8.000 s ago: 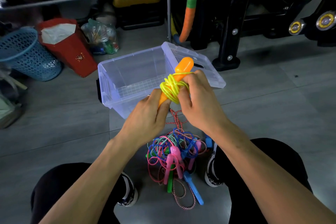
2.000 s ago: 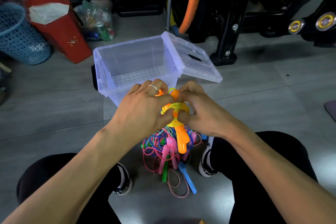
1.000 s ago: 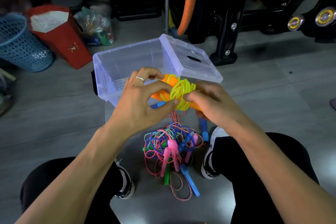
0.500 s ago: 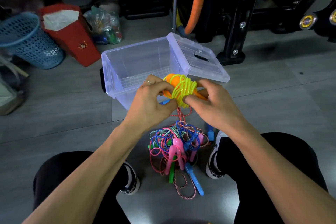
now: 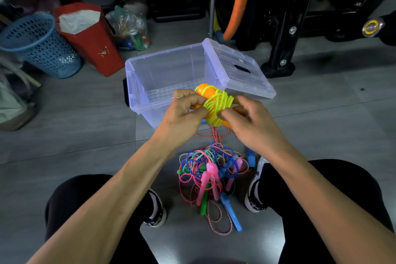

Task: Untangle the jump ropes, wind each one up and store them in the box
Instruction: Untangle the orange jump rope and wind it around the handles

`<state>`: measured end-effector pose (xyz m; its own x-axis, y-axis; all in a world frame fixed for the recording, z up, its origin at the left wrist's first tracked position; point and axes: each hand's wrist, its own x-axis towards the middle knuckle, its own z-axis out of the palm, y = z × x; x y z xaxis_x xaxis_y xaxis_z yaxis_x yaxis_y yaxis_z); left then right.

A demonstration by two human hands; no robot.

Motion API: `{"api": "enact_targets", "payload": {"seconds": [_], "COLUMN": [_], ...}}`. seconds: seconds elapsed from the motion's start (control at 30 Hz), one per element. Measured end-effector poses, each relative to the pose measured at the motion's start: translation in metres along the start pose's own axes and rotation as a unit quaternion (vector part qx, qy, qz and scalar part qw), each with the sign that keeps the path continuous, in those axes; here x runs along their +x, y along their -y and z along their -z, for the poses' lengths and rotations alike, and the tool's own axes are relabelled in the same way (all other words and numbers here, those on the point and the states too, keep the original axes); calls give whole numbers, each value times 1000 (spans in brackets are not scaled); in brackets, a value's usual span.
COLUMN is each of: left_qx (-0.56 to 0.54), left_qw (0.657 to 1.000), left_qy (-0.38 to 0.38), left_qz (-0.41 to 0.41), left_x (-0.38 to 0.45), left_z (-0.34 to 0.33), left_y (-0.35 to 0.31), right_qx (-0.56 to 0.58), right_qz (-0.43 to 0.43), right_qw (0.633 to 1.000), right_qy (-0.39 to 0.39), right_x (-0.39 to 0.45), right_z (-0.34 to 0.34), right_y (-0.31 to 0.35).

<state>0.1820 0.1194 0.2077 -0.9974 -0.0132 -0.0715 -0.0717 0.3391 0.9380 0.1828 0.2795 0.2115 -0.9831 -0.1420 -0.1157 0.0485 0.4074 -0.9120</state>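
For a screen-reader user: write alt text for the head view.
Both hands, left hand and right hand, hold a wound yellow jump rope with orange handles over an open clear plastic box; a tangled pile of coloured ropes lies on the floor below.

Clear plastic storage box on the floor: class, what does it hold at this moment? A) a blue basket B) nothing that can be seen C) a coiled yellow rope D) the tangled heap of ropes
B: the clear plastic storage box shows only its bare ribbed bottom, while both hands hold the yellow rope wound on orange handles at its near rim.
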Motion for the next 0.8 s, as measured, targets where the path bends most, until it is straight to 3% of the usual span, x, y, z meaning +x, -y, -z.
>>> {"api": "enact_targets", "payload": {"seconds": [0.23,0.47,0.6,0.8], "left_qx": [-50,-78,-14,121], "left_qw": [998,997,999,973], "left_qy": [21,9,5,-110], "left_qz": [35,11,-51,-164], "left_x": [-9,-12,-13,-14], "left_z": [5,6,5,-5], "left_y": [-3,-3,1,9], "right_qx": [12,42,35,15], "right_qz": [-3,-6,-29,-13], "right_qw": [1000,999,998,1000], "right_qy": [21,31,33,15], "right_x": [3,2,2,0], "right_z": [1,-1,1,-4], "right_y": [-2,2,3,8]}}
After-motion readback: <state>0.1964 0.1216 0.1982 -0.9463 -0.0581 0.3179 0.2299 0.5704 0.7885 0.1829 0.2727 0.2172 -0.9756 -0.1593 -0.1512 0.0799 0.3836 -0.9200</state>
